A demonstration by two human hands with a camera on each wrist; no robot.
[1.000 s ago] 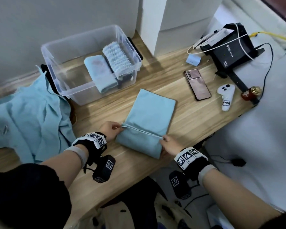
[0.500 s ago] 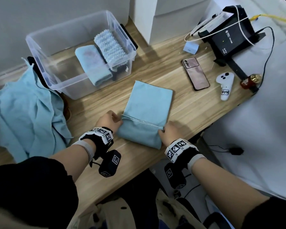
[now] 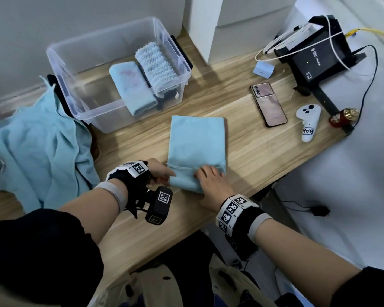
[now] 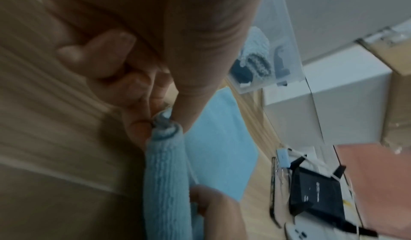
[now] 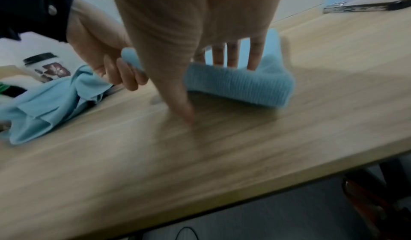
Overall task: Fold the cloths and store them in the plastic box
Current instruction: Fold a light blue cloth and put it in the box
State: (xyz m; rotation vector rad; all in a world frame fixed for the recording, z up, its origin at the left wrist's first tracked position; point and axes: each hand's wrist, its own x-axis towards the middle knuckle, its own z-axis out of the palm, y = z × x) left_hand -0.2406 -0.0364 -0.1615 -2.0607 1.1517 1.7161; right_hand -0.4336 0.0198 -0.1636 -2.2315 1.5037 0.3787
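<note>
A light blue cloth (image 3: 196,147) lies folded on the wooden table (image 3: 253,156), its near end doubled over into a thick fold (image 5: 240,84). My left hand (image 3: 165,176) pinches the fold's left corner (image 4: 164,122) between thumb and fingers. My right hand (image 3: 206,171) lies on top of the fold with straight fingers (image 5: 233,54), its thumb (image 5: 184,110) touching the table. The clear plastic box (image 3: 60,69) stands behind, holding a folded blue cloth (image 3: 131,87) and a white-blue textured cloth (image 3: 155,65).
A heap of unfolded blue cloth (image 3: 38,151) lies at the left. To the right lie a phone (image 3: 268,104), a white controller (image 3: 308,122), a black router (image 3: 313,60) with cables and a small blue box (image 3: 263,70). The table's front edge is close behind my wrists.
My right hand has let go of the fold's right corner and now lies flat on the fold, nearer its middle. My left hand still pinches the left corner.
</note>
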